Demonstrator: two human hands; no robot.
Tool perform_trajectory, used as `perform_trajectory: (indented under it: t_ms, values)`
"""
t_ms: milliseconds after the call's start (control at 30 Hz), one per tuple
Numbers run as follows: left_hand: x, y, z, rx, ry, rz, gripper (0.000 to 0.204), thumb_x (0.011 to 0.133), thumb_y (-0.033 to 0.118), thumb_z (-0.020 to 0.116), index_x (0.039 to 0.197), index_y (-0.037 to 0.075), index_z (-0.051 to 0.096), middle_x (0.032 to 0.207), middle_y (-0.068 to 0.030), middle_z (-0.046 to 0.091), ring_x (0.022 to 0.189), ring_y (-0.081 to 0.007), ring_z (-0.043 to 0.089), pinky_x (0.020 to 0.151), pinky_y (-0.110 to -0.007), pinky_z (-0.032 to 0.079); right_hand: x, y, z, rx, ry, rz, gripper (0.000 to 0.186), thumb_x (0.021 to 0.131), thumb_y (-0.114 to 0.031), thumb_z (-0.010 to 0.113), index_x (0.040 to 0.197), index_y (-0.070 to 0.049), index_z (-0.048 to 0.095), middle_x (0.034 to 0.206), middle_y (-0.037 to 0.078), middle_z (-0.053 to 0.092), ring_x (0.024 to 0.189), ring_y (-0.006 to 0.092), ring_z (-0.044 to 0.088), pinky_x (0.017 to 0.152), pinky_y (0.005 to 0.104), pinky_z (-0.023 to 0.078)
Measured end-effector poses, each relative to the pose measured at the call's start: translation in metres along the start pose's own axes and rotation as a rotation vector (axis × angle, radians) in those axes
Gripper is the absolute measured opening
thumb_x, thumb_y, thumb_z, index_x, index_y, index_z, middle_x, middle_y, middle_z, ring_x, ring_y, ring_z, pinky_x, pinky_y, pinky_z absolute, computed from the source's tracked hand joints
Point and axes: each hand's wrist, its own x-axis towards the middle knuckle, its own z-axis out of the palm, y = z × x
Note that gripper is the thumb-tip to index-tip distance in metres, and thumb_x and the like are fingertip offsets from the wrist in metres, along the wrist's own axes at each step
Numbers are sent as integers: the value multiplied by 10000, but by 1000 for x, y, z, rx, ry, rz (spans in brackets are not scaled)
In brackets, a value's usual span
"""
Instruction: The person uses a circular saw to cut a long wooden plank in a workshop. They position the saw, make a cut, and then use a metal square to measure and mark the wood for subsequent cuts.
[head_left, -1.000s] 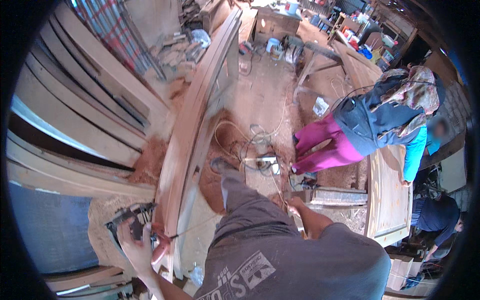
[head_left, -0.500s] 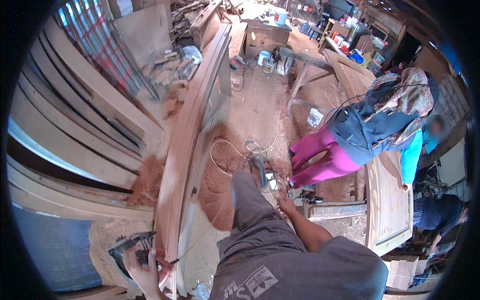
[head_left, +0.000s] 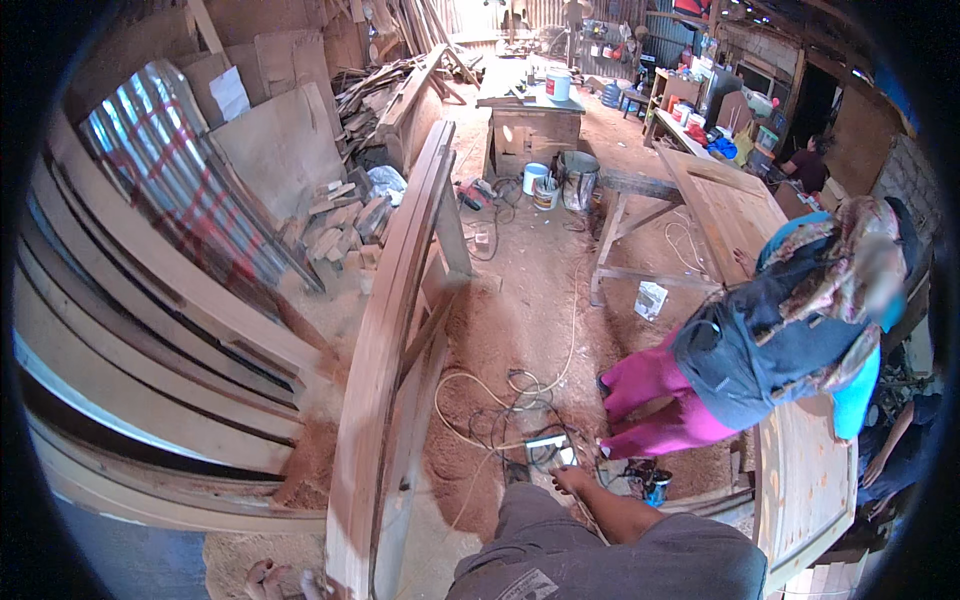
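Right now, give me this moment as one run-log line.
left hand: lower edge, beside long timber, hold unclear | right hand: near cords, grip unclear | co-worker: beside wooden panel

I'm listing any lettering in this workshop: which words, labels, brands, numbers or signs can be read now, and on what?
No text is clear enough to quote.
Dark shirt: pale print, cut off and too small to read.
Upper white bucket: any label is too small.
White packet: any marks are too blurred.
White sheet: no writing discernible.
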Motion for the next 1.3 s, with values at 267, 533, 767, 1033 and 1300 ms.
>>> perform_trajectory:
  t_ms: [267,533,767,1033,1300]
  values:
    - [71,87,135,-121,-390,310,293,784,149,922,981,64,723,1082,-149,707,1049,-376,664,911,-500,527,73,-32,-57,-69,77,-61,522,992,-429,697,1123,77,692,896,136,760,713,222,733,605,401,583]
    - [80,152,219,-308,-631,298,287,790,201,922,982,113,729,1133,-134,701,1102,-354,636,959,-470,497,123,57,-70,-106,343,-140,369,954,-304,753,1092,35,705,796,147,726,663,264,711,606,417,576]
    - [68,156,257,-386,-826,292,344,787,250,918,1028,95,727,1175,-157,693,1131,-381,629,1003,-496,479,82,73,-62,225,243,-50,375,951,-313,735,1136,12,706,855,168,744,708,266,731,652,413,588]
    - [58,132,242,-228,-888,221,398,794,315,905,1048,69,724,1168,-149,678,1128,-377,614,983,-488,464,118,68,-57,-9,94,-43,399,958,-370,715,1017,24,749,805,114,729,658,255,705,601,431,573]
    - [32,106,212,-155,-879,25,377,766,343,921,1004,114,739,1187,-117,685,1152,-348,619,997,-486,445,125,16,-53,-84,54,75,451,994,-418,696,980,33,707,805,112,718,634,206,683,551,371,533]
